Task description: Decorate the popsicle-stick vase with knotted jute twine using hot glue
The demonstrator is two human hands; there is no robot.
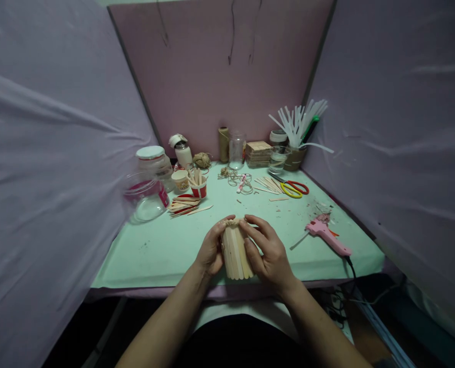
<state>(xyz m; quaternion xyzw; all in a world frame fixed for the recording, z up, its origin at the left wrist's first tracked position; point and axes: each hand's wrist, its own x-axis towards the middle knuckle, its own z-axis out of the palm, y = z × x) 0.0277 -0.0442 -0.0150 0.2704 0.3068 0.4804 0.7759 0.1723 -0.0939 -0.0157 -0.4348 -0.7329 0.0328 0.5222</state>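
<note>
Between my hands, near the table's front edge, is a holder made of popsicle sticks [235, 255], its pale sticks set side by side in a curved wall with rounded lower ends. A braided twine trim [233, 222] runs along its upper rim. My left hand [211, 246] grips the left side, with the thumb near the rim. My right hand [268, 250] wraps the right side, its fingertips on the twine and the upper sticks. The far side of the holder is hidden.
A pink glue gun [329, 236] with a cord lies at right. Scissors [291, 188], loose sticks [269, 185] and tangled twine [237, 179] lie farther back. Jars [145, 197], a red cup of sticks [199, 189] and a stick pile [183, 205] stand at left.
</note>
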